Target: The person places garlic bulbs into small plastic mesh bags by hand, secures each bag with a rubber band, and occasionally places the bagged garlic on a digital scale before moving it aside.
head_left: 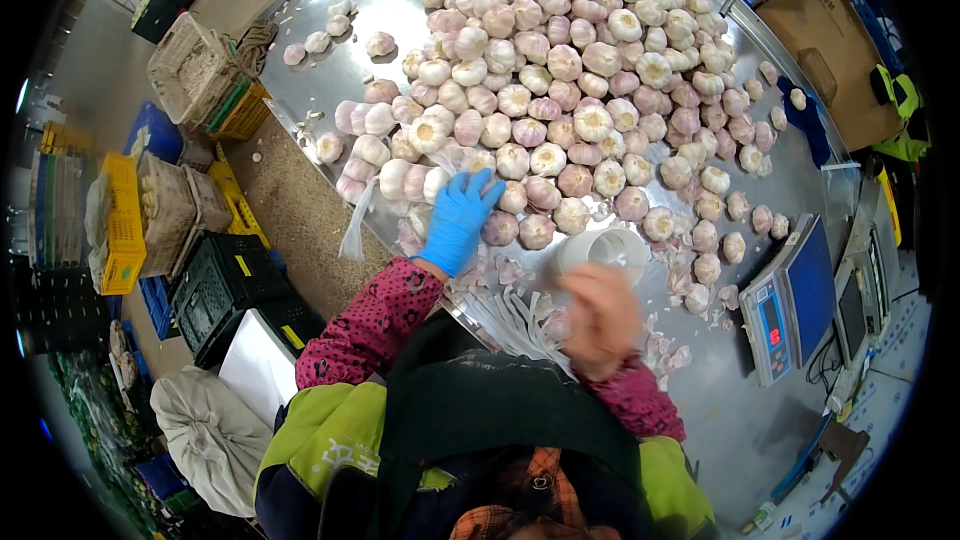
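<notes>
A large heap of garlic bulbs (pixel 560 60), white to pale purple, covers much of a metal table. My left hand (pixel 463 223), in a blue glove, lies over bulbs at the heap's near left edge, fingers slightly apart. Beside it, a row of bulbs (pixel 395 180) seems to sit in white netting, with a loose white tail (pixel 356 228) hanging past the table edge. My right hand (pixel 603 315), bare and smeared by motion, is at the near side of a white round tube (pixel 612 248); its grip is unclear. Flat white net strips (pixel 512 325) lie between my hands.
A scale with a blue platform (pixel 803 280) stands to the right, a cardboard box (pixel 825 50) at the far right. Loose garlic skins (pixel 665 355) litter the near table. Stacked crates, including a yellow one (pixel 122 225) and a black one (pixel 225 285), stand on the left floor.
</notes>
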Motion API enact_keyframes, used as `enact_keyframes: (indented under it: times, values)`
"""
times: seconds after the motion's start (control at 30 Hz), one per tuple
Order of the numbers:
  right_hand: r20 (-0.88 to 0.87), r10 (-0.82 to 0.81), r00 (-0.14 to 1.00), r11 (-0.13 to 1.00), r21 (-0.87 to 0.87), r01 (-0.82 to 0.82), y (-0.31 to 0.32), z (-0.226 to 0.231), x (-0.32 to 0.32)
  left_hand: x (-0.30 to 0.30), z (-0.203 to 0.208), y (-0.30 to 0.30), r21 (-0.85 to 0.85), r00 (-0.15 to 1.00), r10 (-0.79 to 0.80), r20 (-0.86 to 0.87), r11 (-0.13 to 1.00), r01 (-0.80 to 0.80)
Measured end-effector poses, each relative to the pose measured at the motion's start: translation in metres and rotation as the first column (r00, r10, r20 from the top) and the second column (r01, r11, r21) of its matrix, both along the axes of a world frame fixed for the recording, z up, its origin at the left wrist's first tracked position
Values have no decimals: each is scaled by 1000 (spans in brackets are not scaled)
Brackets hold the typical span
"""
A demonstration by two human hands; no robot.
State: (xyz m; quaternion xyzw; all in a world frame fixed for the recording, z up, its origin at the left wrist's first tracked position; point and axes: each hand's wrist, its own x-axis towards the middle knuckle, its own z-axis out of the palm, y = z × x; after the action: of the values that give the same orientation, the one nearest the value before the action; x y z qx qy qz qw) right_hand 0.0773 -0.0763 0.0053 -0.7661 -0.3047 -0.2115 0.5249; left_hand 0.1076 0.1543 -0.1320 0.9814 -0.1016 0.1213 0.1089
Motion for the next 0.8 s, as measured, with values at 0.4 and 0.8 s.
enact_keyframes:
  times: [0.4,0.8]
  values:
    - [-74,-90,993,789,-614,26,60,-113,23,-57,65,18,-664,854,-348,-386,-538,-520]
    - [-136,-54,989,943,-333,5,50,-141,19,-71,62,3,-613,879,-420,-227,-639,-464]
